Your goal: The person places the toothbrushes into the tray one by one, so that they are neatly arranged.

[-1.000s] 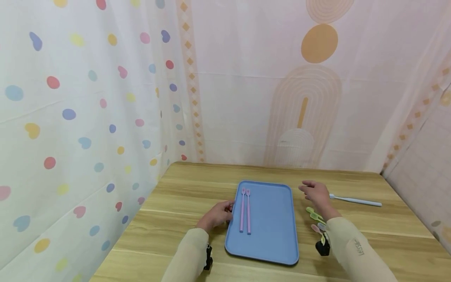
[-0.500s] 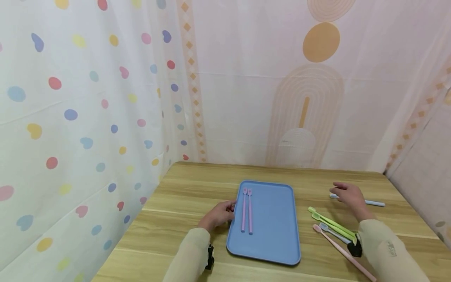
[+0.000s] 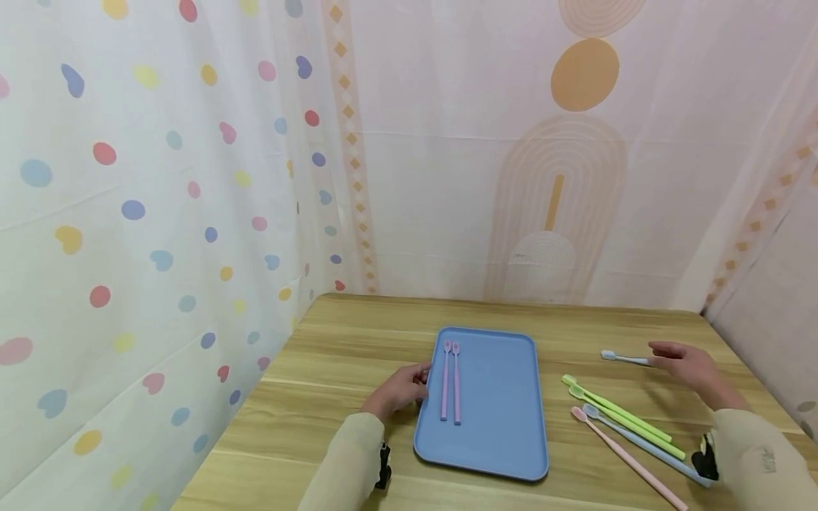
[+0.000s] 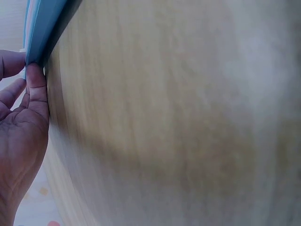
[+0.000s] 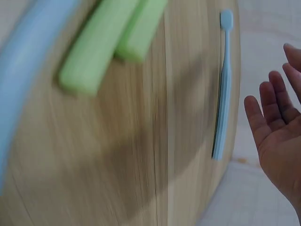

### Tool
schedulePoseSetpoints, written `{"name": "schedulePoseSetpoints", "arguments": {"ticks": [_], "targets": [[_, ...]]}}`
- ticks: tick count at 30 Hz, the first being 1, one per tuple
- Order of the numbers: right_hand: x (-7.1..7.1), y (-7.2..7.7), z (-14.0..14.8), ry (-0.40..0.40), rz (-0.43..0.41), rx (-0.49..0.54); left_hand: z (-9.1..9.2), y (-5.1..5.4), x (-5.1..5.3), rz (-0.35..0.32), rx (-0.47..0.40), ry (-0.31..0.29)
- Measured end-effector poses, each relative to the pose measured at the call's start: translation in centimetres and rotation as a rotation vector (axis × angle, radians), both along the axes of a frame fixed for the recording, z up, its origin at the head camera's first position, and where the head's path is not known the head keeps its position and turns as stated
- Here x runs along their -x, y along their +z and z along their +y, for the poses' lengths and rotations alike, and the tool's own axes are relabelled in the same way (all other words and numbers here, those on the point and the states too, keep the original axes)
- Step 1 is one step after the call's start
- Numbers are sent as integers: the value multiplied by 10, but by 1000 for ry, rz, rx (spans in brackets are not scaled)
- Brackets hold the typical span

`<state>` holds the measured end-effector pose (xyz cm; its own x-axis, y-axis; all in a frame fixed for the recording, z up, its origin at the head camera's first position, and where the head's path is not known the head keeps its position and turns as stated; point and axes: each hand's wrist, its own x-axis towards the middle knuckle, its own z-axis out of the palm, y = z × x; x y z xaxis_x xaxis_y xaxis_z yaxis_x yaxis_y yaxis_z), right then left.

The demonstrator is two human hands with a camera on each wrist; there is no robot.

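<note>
My left hand holds the left edge of a blue tray. In the left wrist view its thumb and fingers pinch the rim. Two purple toothbrushes lie side by side on the tray's left part. My right hand hovers over the handle of a light blue toothbrush lying at the right. In the right wrist view that same toothbrush lies apart from the hand, whose fingers are relaxed and hold nothing.
Right of the tray lie two green toothbrushes, another blue toothbrush and a pink toothbrush, heads toward the tray. All rest on a wooden table. Patterned curtains stand behind and to the left.
My right hand has moved right, from beside the tray to above the light blue toothbrush's handle, uncovering the green, blue and pink toothbrushes. My left hand has stayed at the tray's edge.
</note>
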<state>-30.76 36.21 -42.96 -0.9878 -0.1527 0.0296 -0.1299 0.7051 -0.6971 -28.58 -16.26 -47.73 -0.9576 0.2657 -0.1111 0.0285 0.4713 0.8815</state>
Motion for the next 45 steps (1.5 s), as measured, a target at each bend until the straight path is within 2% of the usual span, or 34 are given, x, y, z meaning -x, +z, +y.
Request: {"name": "schedulePoseSetpoints", "arguments": {"ticks": [9,18,26,31,45], "targets": [[-1,0,25,2,-55,-19,1,4,-2,-7,27,16],[5,-1,27,-2,-113,-6,0,3,-1,-25,15,18],[12,-5,25,-40,-99,-18,1,4,-2,-13,8,2],[17,-10,23,-32,-92,2,1,4,-3,-24,34,22],[20,-19,19,-51,-70,6,1,3,-3,-25,14,26]]}}
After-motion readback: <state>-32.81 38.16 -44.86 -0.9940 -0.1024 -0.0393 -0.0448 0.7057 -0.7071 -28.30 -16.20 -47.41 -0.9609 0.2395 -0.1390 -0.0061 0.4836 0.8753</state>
